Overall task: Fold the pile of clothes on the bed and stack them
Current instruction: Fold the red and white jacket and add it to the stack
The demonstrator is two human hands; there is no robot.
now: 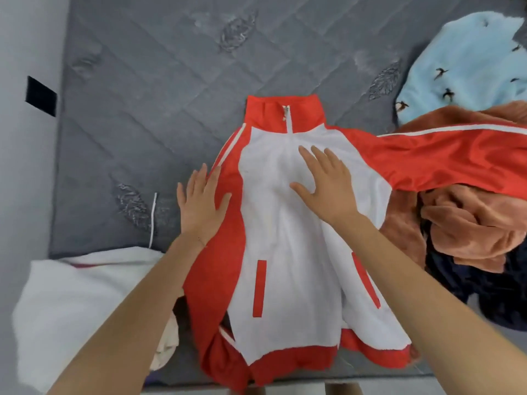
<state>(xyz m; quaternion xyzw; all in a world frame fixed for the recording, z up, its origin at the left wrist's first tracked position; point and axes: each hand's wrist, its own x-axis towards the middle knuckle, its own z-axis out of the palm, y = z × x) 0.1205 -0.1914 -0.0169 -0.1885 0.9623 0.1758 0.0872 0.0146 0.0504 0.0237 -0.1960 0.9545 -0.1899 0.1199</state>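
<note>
Left hand (pixel 201 205) and right hand (pixel 326 185) both lie flat, fingers straight, on a red-and-white zip-up jacket (pixel 288 280). It is spread on a grey quilted mattress (pixel 159 81).

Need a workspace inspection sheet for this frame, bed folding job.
Surface: grey quilted mattress.
Job's things: red-and-white zip jacket flat, front up; one sleeve draped over brown fleece garment; light blue fluffy garment, dark navy garment right; white fleece garment lower left.
Clutter: nothing seen.
Grippers: left hand flat on jacket's red side; right hand flat on white chest.
Cables: thin white cord on mattress.
Surroundings: white wall, black square patch.
</note>
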